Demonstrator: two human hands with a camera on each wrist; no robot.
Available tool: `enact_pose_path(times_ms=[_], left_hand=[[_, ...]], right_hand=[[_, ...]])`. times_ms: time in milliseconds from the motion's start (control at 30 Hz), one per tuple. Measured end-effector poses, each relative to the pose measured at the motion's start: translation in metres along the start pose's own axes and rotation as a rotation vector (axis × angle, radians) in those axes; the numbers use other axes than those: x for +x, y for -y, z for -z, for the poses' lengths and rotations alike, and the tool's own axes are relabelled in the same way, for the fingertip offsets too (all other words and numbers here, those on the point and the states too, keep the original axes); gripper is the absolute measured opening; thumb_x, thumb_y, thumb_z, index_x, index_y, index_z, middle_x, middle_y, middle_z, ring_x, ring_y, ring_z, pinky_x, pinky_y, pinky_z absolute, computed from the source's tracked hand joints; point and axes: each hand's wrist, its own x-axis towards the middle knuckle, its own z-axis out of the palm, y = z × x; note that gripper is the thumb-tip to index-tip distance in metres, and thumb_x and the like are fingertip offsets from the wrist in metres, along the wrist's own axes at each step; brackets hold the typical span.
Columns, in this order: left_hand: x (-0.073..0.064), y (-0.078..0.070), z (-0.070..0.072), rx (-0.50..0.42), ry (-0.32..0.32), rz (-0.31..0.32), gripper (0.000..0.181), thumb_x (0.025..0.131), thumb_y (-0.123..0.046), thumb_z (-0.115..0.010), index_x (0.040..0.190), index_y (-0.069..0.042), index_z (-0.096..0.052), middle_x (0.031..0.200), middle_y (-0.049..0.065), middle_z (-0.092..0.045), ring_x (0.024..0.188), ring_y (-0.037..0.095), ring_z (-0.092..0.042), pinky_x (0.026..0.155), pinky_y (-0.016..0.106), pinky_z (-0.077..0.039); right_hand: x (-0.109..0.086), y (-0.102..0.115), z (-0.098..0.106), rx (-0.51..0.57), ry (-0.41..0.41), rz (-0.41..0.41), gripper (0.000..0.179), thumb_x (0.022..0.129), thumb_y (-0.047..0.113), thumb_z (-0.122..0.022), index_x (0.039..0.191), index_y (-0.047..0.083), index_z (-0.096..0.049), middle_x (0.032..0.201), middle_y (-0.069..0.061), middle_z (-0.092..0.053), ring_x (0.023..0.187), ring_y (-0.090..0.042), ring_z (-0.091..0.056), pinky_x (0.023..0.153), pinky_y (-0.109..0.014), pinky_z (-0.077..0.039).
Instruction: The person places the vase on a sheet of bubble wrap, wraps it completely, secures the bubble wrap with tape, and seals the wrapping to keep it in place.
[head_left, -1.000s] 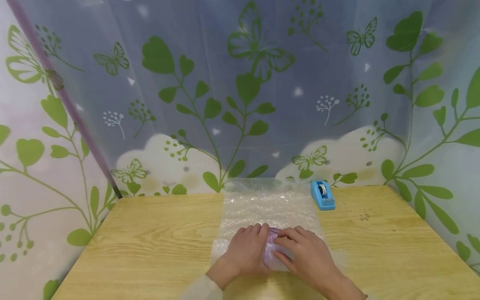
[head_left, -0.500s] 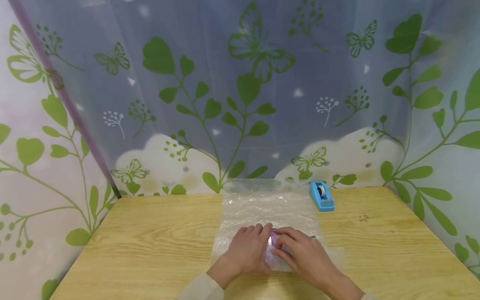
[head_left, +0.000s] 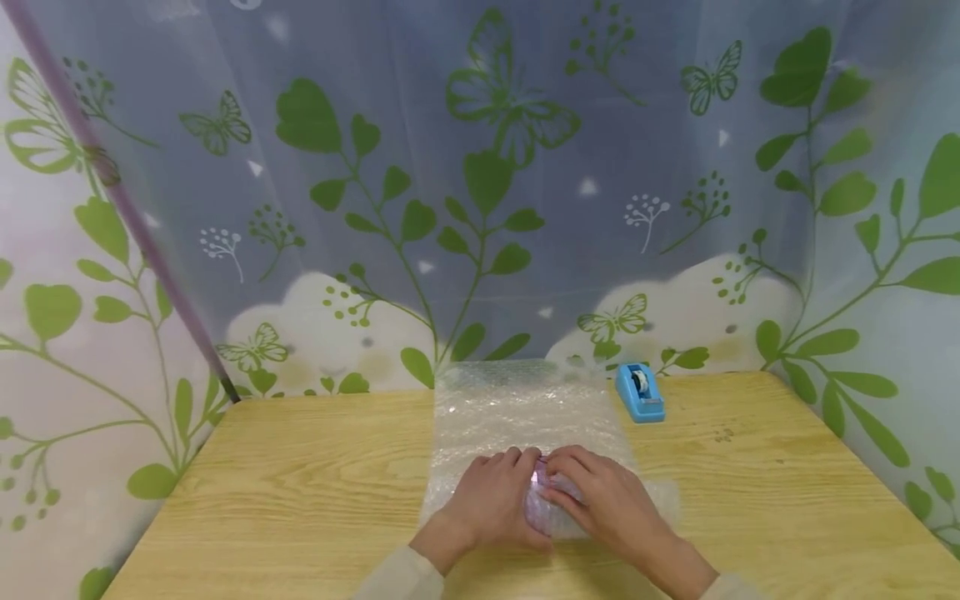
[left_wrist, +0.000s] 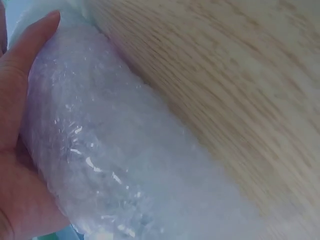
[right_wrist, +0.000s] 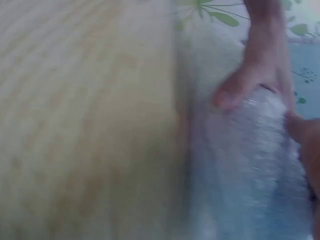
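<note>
A rounded purple object [head_left: 534,504] lies rolled in clear bubble wrap [head_left: 525,408]; the film hides what kind it is. My left hand [head_left: 491,504] grips its left side, the fingers over the far side and the thumb along the near side. The right hand [head_left: 611,504] bends its fingers over the right part of the roll, its thumb on the near side. In the left wrist view, the wrapped roll [left_wrist: 110,135] fills the palm, thumb [left_wrist: 32,42] laid along it. The right wrist view shows the shiny roll [right_wrist: 255,150] between both hands.
Flat bubble wrap runs from the roll to the back edge of the wooden table [head_left: 315,467]. A blue tape dispenser [head_left: 641,396] stands at the back, right of the sheet. Printed curtains [head_left: 420,192] rise behind and at both sides.
The right hand's fingers have moved closer to the left hand over the roll, covering more of the purple. The left hand stays on its side; the head view has shifted slightly.
</note>
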Motion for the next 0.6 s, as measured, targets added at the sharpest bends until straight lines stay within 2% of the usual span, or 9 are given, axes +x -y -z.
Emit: enact_pose_path(times_ms=[100,167,300,400,467,533,600], left_hand=[[0.002,0.004,0.0,-0.051,0.027,0.018,0.093,0.057,-0.068,-0.077,0.127,-0.015,-0.046,0.104,-0.002,-0.057,0.088,0.015,-0.058,0.075,0.035,-0.049],[0.003,0.005,-0.001,-0.076,0.042,0.028,0.091,0.057,-0.067,-0.078,0.126,-0.016,-0.047,0.102,-0.003,-0.057,0.086,0.014,-0.058,0.073,0.035,-0.049],[0.006,0.008,-0.002,-0.122,0.063,0.037,0.088,0.059,-0.064,-0.078,0.124,-0.015,-0.047,0.096,-0.004,-0.056,0.082,0.01,-0.056,0.067,0.032,-0.048],[0.008,0.011,-0.001,-0.167,0.079,0.046,0.086,0.059,-0.06,-0.079,0.124,-0.014,-0.048,0.095,-0.004,-0.056,0.079,0.009,-0.056,0.064,0.03,-0.048],[0.009,0.012,-0.001,-0.195,0.093,0.056,0.084,0.059,-0.058,-0.079,0.123,-0.014,-0.048,0.094,-0.003,-0.057,0.078,0.009,-0.056,0.063,0.03,-0.048],[0.01,0.014,-0.001,-0.218,0.105,0.068,0.084,0.059,-0.057,-0.08,0.123,-0.013,-0.048,0.095,-0.002,-0.057,0.078,0.009,-0.056,0.062,0.03,-0.048],[0.011,0.015,-0.001,-0.237,0.118,0.082,0.084,0.058,-0.057,-0.081,0.122,-0.013,-0.048,0.095,-0.001,-0.058,0.078,0.011,-0.057,0.063,0.03,-0.049]], right_hand=[[0.001,0.003,-0.005,-0.051,-0.109,0.064,0.027,0.096,0.038,-0.055,0.093,0.016,-0.071,0.099,0.003,-0.064,0.086,-0.016,-0.06,0.07,-0.035,-0.051],[0.0,0.005,-0.006,-0.078,-0.149,0.094,0.04,0.1,0.039,-0.045,0.088,0.016,-0.074,0.096,0.002,-0.066,0.086,-0.017,-0.06,0.069,-0.035,-0.051],[-0.002,0.008,-0.006,-0.103,-0.136,0.119,0.048,0.102,0.038,-0.038,0.088,0.013,-0.076,0.098,0.0,-0.068,0.088,-0.018,-0.062,0.072,-0.035,-0.053],[-0.008,0.012,-0.005,-0.157,-0.071,0.124,0.044,0.101,0.037,-0.04,0.101,0.009,-0.074,0.11,-0.004,-0.066,0.099,-0.023,-0.061,0.086,-0.04,-0.048],[-0.013,0.015,-0.005,-0.202,0.009,0.114,0.042,0.095,0.036,-0.048,0.114,0.005,-0.069,0.122,-0.008,-0.061,0.111,-0.028,-0.056,0.097,-0.044,-0.039],[-0.018,0.019,-0.005,-0.239,0.112,0.085,0.054,0.086,0.036,-0.058,0.127,0.001,-0.059,0.133,-0.012,-0.053,0.123,-0.031,-0.047,0.105,-0.046,-0.028],[-0.021,0.024,-0.006,-0.267,0.218,0.046,0.074,0.076,0.035,-0.068,0.137,-0.004,-0.047,0.143,-0.016,-0.043,0.132,-0.033,-0.036,0.11,-0.045,-0.018]])
